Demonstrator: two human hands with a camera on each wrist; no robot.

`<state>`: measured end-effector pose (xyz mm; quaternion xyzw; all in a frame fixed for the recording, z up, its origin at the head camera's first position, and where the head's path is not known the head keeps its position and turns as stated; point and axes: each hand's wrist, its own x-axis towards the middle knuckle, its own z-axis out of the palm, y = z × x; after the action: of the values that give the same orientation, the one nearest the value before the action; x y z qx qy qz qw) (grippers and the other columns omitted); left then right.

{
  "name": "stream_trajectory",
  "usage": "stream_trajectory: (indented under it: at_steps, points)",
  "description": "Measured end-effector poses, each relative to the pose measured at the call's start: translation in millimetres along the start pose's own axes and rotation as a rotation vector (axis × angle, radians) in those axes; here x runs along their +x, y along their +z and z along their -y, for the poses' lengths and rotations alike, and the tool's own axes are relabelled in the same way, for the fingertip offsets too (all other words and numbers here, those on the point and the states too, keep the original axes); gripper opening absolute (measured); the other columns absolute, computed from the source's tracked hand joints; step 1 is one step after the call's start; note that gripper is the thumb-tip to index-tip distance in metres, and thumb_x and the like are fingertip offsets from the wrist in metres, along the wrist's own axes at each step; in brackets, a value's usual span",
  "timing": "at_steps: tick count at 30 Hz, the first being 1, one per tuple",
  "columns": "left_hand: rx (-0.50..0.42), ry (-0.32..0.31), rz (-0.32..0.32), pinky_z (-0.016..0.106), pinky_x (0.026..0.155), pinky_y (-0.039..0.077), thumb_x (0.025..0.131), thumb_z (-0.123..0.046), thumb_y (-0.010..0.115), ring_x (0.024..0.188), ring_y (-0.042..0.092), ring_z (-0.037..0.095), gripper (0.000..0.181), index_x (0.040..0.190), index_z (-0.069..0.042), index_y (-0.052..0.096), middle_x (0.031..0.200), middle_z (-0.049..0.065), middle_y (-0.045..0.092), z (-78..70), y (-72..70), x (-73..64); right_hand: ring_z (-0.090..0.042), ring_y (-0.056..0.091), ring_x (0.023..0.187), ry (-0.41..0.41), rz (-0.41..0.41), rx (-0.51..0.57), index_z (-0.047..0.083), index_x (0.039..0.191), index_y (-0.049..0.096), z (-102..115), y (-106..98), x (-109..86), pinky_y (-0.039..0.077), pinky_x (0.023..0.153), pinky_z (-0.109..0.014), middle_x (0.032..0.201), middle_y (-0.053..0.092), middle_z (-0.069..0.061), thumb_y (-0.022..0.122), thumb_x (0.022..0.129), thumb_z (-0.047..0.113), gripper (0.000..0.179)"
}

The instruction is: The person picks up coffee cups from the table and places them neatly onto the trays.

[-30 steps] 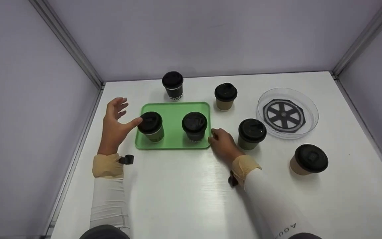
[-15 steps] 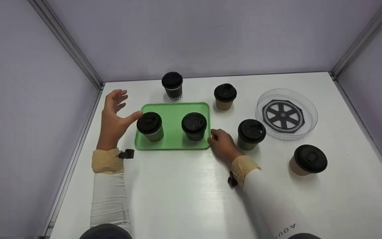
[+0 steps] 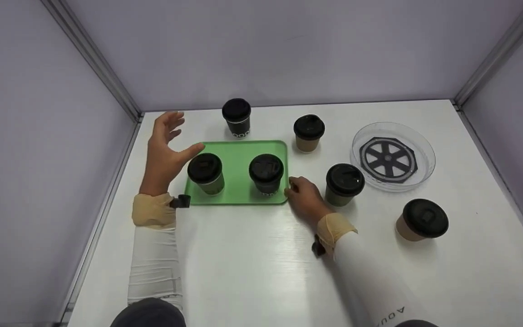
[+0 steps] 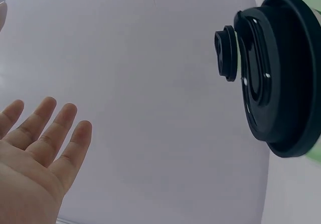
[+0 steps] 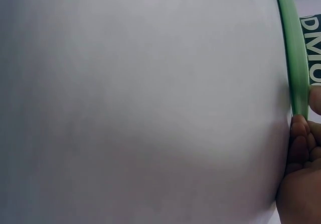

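Left hand [image 3: 162, 156] spreads wide near a lidded cup [image 3: 205, 171]; right hand [image 3: 306, 197] grips the green tray [image 3: 238, 193] by its edge.

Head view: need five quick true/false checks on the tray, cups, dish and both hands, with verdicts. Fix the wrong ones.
1. An olive-green cup and a black cup stand on the green tray. True.
2. The left hand grips the olive-green cup. False: the left hand holds nothing.
3. The right hand holds the green tray by its right edge. True.
4. The clear round dish stands left of the green tray. False: the dish stands to its right.
5. The small brown cup beyond the tray's far right corner wears a black lid. True.
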<state>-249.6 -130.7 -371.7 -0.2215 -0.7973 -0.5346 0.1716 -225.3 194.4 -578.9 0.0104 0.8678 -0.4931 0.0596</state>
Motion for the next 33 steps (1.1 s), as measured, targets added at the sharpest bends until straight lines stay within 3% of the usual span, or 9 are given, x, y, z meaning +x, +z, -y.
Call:
stream_trajectory:
  at_steps: [6, 10, 13, 16, 19, 23, 30, 33]
  points:
    - [-0.002, 0.021, 0.005, 0.045, 0.105, 0.036, 0.077, -0.007, 0.083, 0.129, 0.044, 0.031, 0.077, 0.138, 0.008, 0.038, 0.137, 0.019, 0.048, -5.8, 6.9, 7.6, -0.02, 0.051, 0.088, 0.006, -0.001, 0.021, 0.011, 0.126, 0.061, 1, -1, -0.6, 0.043, 0.08, -0.036, 0.093, 0.054, -0.005, 0.059, 0.098, 0.021, 0.029]
    - [-0.007, 0.017, 0.017, 0.044, 0.105, 0.036, 0.077, -0.008, 0.083, 0.13, 0.044, 0.03, 0.077, 0.139, 0.007, 0.038, 0.138, 0.018, 0.048, -10.3, 12.5, 12.0, -0.019, 0.046, 0.079, -0.047, 0.004, -0.047, 0.007, 0.103, 0.063, 0, -1, 1.3, 0.039, 0.071, -0.036, 0.085, 0.049, -0.005, 0.06, 0.098, 0.021, 0.015]
    - [-0.023, 0.007, 0.03, 0.043, 0.106, 0.035, 0.077, -0.007, 0.083, 0.13, 0.043, 0.029, 0.078, 0.139, 0.006, 0.038, 0.139, 0.018, 0.047, -13.1, 17.5, 16.5, -0.02, 0.042, 0.073, -0.087, 0.004, -0.083, 0.007, 0.086, 0.055, 0, -1, 2.4, 0.035, 0.065, -0.037, 0.08, 0.045, -0.006, 0.06, 0.098, 0.02, 0.018]
    - [-0.037, 0.006, 0.044, 0.042, 0.106, 0.035, 0.078, -0.008, 0.083, 0.131, 0.043, 0.027, 0.078, 0.139, 0.004, 0.038, 0.139, 0.016, 0.048, -14.7, 22.7, 21.9, -0.02, 0.043, 0.074, -0.084, 0.0, -0.07, 0.009, 0.086, 0.056, 0, -1, 2.3, 0.036, 0.065, -0.037, 0.081, 0.046, -0.006, 0.06, 0.098, 0.02, 0.016]
    - [-0.048, 0.013, 0.053, 0.041, 0.106, 0.035, 0.078, -0.01, 0.083, 0.131, 0.043, 0.025, 0.078, 0.14, 0.003, 0.038, 0.139, 0.014, 0.047, -15.7, 27.4, 27.8, -0.02, 0.046, 0.077, -0.051, -0.004, -0.032, 0.01, 0.098, 0.062, -1, -1, 1.8, 0.038, 0.068, -0.037, 0.084, 0.049, -0.006, 0.06, 0.098, 0.02, 0.01]
    - [-0.069, 0.009, 0.052, 0.041, 0.106, 0.035, 0.078, -0.013, 0.084, 0.13, 0.043, 0.023, 0.078, 0.14, 0.002, 0.038, 0.139, 0.011, 0.048, -16.4, 32.3, 34.9, -0.021, 0.049, 0.082, -0.014, -0.008, 0.022, 0.012, 0.111, 0.064, 0, -1, 0.3, 0.041, 0.072, -0.038, 0.088, 0.052, -0.006, 0.06, 0.098, 0.021, 0.016]
    - [-0.079, -0.001, 0.067, 0.043, 0.106, 0.035, 0.079, -0.012, 0.083, 0.13, 0.044, 0.024, 0.079, 0.141, 0.002, 0.037, 0.139, 0.013, 0.048, -16.5, 42.0, 46.6, -0.021, 0.049, 0.08, -0.024, 0.018, 0.038, 0.011, 0.098, 0.061, 1, -1, -1.3, 0.041, 0.068, -0.038, 0.088, 0.051, -0.007, 0.058, 0.098, 0.021, 0.01]
    - [-0.064, -0.009, 0.087, 0.04, 0.106, 0.035, 0.079, -0.013, 0.083, 0.131, 0.043, 0.022, 0.079, 0.142, 0.0, 0.037, 0.14, 0.012, 0.047, -9.1, 49.1, 54.1, -0.021, 0.049, 0.08, -0.011, 0.016, 0.052, 0.011, 0.099, 0.061, 1, 0, -2.4, 0.042, 0.069, -0.039, 0.089, 0.051, -0.007, 0.058, 0.099, 0.021, 0.011]
